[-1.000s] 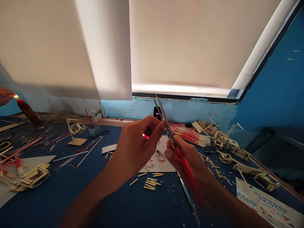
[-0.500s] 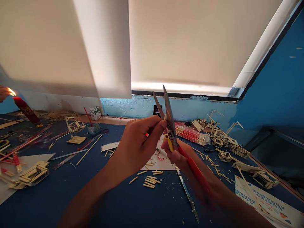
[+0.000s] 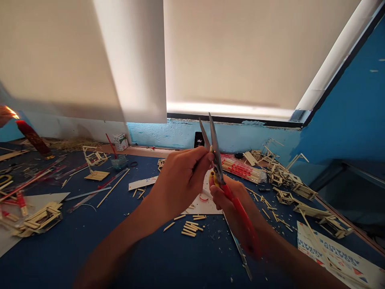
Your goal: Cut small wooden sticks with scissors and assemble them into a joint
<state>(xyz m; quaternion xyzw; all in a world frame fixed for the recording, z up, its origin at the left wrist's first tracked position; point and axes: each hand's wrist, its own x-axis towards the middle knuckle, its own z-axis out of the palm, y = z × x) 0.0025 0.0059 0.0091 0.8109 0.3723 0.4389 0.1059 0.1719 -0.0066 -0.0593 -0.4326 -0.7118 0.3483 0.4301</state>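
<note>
My left hand [image 3: 183, 172] is closed in a pinch on a short wooden stick [image 3: 211, 149], whose pale tip shows above my thumb. My right hand [image 3: 230, 196] grips the scissors [image 3: 216, 156], with their red and yellow handles. The two blades point up, parted in a narrow V, and the stick sits between them near the pivot. Below my hands, several short cut sticks [image 3: 189, 228] lie on the dark blue tabletop [image 3: 135, 261]. A thin metal-bladed cutter [image 3: 239, 245] lies beneath my right forearm.
Stick-built frames stand at left [image 3: 45, 218] and right [image 3: 282, 176]. Behind my right hand lies a plastic pack of sticks [image 3: 243, 170]. Sandpaper sheets [image 3: 339, 249] rest at lower right. At far left, another person's hand [image 3: 4, 116] holds a flame by a red candle-like cylinder [image 3: 34, 138].
The scissor blades have drawn closer together and tilted a little to the right. Both hands have shifted slightly right. The stick is still pinched in my left hand.
</note>
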